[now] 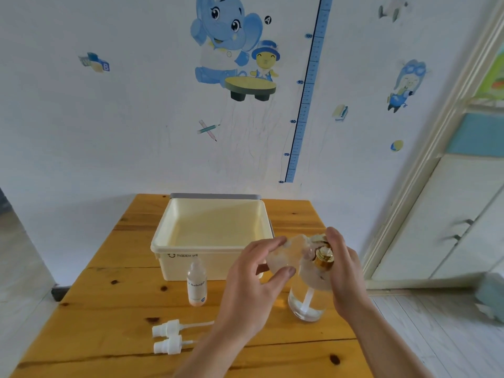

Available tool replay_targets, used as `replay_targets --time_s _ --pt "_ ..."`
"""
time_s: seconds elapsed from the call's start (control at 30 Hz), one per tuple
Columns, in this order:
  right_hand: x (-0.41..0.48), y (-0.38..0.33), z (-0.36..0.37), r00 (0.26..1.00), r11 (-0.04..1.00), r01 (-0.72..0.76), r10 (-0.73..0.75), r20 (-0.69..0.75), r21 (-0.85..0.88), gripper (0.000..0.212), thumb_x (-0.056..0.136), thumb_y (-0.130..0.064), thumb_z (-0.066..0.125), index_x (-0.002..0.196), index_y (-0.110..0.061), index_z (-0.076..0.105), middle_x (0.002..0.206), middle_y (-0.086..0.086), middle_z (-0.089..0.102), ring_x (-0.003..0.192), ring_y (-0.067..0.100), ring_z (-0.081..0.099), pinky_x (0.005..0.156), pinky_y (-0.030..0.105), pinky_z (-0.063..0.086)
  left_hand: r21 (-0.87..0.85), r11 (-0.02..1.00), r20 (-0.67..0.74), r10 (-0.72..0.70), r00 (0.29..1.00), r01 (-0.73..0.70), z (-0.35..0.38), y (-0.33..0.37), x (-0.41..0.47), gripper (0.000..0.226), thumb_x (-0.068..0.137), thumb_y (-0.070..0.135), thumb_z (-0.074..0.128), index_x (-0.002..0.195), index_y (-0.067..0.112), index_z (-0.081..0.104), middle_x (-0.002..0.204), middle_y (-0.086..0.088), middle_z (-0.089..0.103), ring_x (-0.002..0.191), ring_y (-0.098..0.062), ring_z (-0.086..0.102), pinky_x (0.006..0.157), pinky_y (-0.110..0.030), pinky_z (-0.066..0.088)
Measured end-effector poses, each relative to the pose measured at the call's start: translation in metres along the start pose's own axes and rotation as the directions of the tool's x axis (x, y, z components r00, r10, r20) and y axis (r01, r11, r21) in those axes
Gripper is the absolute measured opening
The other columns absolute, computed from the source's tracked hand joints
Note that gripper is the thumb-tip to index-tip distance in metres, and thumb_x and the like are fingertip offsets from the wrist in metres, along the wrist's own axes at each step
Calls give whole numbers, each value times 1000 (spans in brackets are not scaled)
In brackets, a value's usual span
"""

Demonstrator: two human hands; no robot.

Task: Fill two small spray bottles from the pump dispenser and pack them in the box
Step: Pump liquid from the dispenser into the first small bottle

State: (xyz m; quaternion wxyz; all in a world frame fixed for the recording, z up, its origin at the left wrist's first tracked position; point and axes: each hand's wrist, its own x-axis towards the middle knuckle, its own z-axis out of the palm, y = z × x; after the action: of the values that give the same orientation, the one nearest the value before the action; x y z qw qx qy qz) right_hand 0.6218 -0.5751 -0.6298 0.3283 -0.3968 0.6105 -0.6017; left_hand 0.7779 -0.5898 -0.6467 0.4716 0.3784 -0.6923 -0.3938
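Nearest on the wooden worktop (109, 317), two white spray heads (167, 336) lie on their sides, one just behind the other, dip tubes pointing right; the nearer tube runs behind the left forearm and its end is hidden. Beyond them a small clear spray bottle (197, 285) stands upright with its neck open, its label only partly readable. To the right, the left hand (253, 285) has its fingers curled around a second small clear bottle (282, 257), held roughly level with its long axis running left to right and its mouth toward the pump nozzle; motion blur and the fingers make its outline and fill level hard to make out. The right hand (345, 271) wraps the top of the glass pump dispenser (309, 298), which stands upright near the worktop's right edge with a little clear liquid at its bottom; the gold pump head (324, 256) is partly covered by the fingers, so I cannot tell how far it is pressed. Behind, the cream plastic box (163, 241) sits open, with a grey lid edge (215, 195) showing behind it against the wall.
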Motion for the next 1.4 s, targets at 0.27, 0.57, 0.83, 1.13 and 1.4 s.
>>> replay_targets --time_s 0.27,0.57,0.83,1.13,1.4 --pt "-3 -2 -2 1000 999 -26 25 11 31 46 98 -44 42 65 -13 52 54 -7 54 52 6 48 59 27 38 -88 995 7 -37 999 37 0 6 -1 46 84 20 73 121 42 56 118 23 62 112 9 56 87 -18 54" --pt "2 -8 -5 997 997 -53 50 62 58 48 89 -39 50 67 3 46 61 6 47 61 19 39 56 32 31 -124 990 16 -65 998 67 4 5 -4 43 82 18 73 114 43 60 112 26 61 111 2 59 82 -14 52" --pt "-5 -15 -3 996 998 -41 37 85 46 112 59 -93 45 81 17 50 64 14 52 57 21 44 57 34 36 -163 978 72 -119 990 129 -1 1 -5 50 86 12 72 119 47 60 119 20 63 113 -6 61 92 -26 53" --pt "1 -7 -7 999 996 -45 45 8 71 39 99 -19 44 83 16 49 78 34 29 67 44 34 49 23 33 -173 972 72 -147 987 157 -3 1 -10 48 83 16 74 120 42 58 115 22 67 110 -6 63 90 -24 54" --pt "2 0 -7 998 996 -27 21 65 86 43 99 -34 44 66 -7 49 51 -7 52 48 4 46 57 22 40 -163 974 62 -151 987 159 -3 5 -11 45 83 18 74 118 43 60 113 24 66 107 -6 65 89 -21 53"
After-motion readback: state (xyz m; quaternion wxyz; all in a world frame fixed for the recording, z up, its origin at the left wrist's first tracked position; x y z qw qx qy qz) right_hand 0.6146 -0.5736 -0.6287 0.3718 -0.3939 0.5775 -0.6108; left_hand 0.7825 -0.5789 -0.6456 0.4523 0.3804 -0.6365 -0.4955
